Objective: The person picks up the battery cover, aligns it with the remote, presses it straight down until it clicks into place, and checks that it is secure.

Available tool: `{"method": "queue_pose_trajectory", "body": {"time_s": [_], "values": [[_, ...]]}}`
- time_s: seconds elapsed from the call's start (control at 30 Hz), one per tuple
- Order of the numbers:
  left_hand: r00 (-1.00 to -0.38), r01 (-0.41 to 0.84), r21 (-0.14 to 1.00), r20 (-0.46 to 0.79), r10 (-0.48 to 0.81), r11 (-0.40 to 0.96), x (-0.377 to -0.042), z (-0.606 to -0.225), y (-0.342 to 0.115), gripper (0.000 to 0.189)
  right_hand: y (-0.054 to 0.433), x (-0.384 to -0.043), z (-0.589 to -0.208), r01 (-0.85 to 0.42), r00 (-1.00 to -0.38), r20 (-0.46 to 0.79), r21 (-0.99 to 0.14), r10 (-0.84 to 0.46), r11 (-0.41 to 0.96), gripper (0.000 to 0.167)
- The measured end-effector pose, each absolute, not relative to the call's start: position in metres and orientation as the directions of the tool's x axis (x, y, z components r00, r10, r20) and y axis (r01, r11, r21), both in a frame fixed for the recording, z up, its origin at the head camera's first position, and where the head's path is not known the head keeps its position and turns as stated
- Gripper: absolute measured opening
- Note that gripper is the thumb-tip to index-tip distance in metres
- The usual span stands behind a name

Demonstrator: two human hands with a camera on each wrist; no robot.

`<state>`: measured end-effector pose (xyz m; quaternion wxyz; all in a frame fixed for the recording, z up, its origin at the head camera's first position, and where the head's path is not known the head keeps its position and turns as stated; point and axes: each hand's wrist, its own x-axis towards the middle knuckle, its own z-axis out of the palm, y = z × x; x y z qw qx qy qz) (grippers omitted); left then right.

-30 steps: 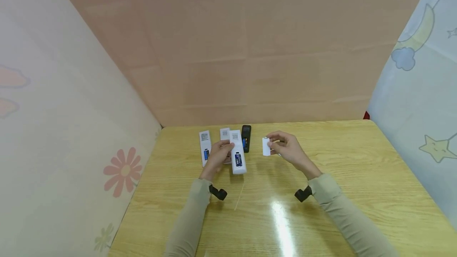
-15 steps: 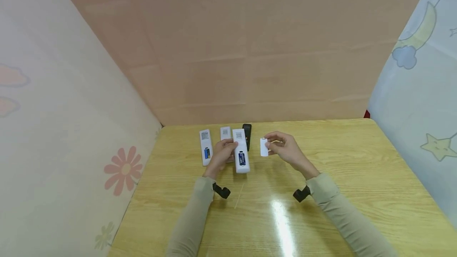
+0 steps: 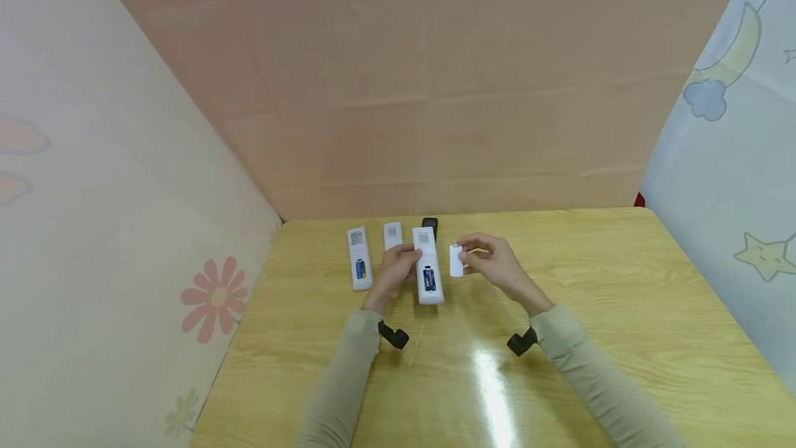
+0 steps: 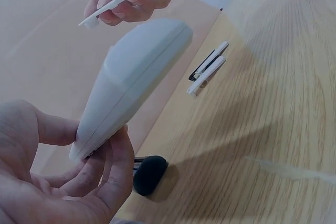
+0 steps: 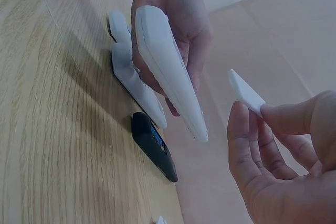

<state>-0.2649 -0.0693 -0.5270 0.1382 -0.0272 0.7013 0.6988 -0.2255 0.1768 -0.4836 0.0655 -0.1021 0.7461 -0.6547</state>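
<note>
My left hand (image 3: 398, 269) grips a white remote control (image 3: 428, 258) by its side, its back facing up. The battery compartment is uncovered, with dark blue batteries (image 3: 429, 279) lying in it. Just to the right, my right hand (image 3: 494, 265) pinches a small white battery cover (image 3: 456, 263) between thumb and fingers. A narrow gap separates cover and remote in the head view. From the right wrist, the remote (image 5: 170, 72) appears raised off the table, and the cover (image 5: 245, 90) is held apart from it. The left wrist view hides the compartment.
Behind the hands lie a white remote (image 3: 358, 254) with a blue battery showing, another white remote (image 3: 392, 234) partly hidden by the left hand, and a black remote (image 5: 152, 145). Slim white pieces (image 4: 212, 72) lie on the wooden table (image 3: 622, 296). A tan backdrop stands behind.
My left hand has shifted right with the remote, which now covers most of the black one in the head view. My right hand has moved slightly left with the cover, narrowing the gap.
</note>
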Motion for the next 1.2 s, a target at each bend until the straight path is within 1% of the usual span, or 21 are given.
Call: {"method": "queue_pose_trajectory", "body": {"time_s": [0.2, 0.5, 0.73, 1.2], "values": [[-0.953, -0.255, 0.967, -0.255, 0.164, 0.024, -0.263, -0.530, -0.063, 0.050, 0.175, -0.223, -0.488, -0.045, -0.970, 0.015, -0.992, -0.243, 0.119, 0.031], [-0.956, -0.241, 0.971, -0.237, 0.172, -0.001, -0.263, -0.524, -0.053, 0.053, 0.173, -0.222, -0.485, -0.052, -0.968, 0.025, -0.994, -0.251, 0.101, 0.030], [-0.953, -0.243, 0.969, -0.246, 0.178, 0.037, -0.261, -0.523, -0.047, 0.052, 0.172, -0.221, -0.484, -0.050, -0.966, 0.023, -0.994, -0.259, 0.098, 0.031], [-0.949, -0.265, 0.962, -0.271, 0.160, 0.058, -0.261, -0.518, -0.041, 0.050, 0.164, -0.220, -0.485, -0.056, -0.962, 0.032, -0.995, -0.271, 0.081, 0.031]]}}
